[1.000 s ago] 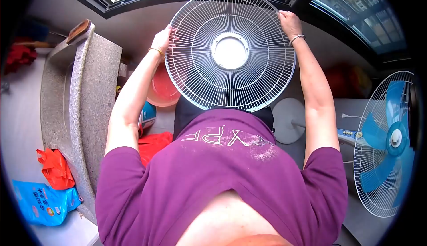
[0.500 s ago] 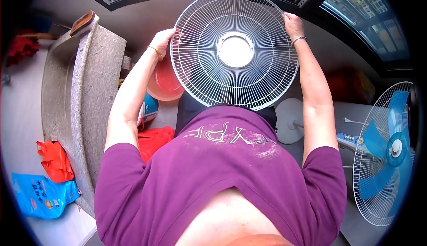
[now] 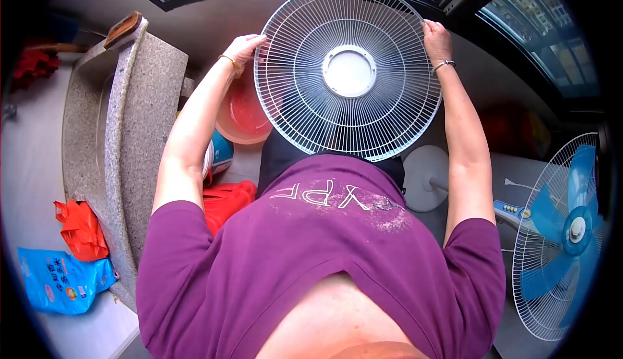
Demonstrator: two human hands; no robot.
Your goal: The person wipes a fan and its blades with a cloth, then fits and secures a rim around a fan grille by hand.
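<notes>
A round white wire fan grille (image 3: 305, 109) with a pale disc at its centre is held up in front of my body. My left hand (image 3: 244, 49) grips its rim on the left side, thumb and fingers closed on the wire. On the opposite side my right hand (image 3: 438, 41) is closed on the upper right rim. The grille's lower edge is near my waist. To the right stands a floor fan with blue blades (image 3: 551, 278), a rear wire guard behind them and a control panel (image 3: 511, 211) on its post.
A stone sink (image 3: 146, 93) runs along the left. Behind my left arm are a red basin (image 3: 245, 113), a blue-and-white bucket (image 3: 220, 154) and a red bag (image 3: 227, 204). An orange-red bag (image 3: 83, 232) and a blue printed bag (image 3: 61, 284) lie at lower left. A window (image 3: 542, 28) is ahead.
The grille and both hands have shifted slightly right and a little up in view. The floor fan appears slightly lower. Both hands keep their hold on the rim.
</notes>
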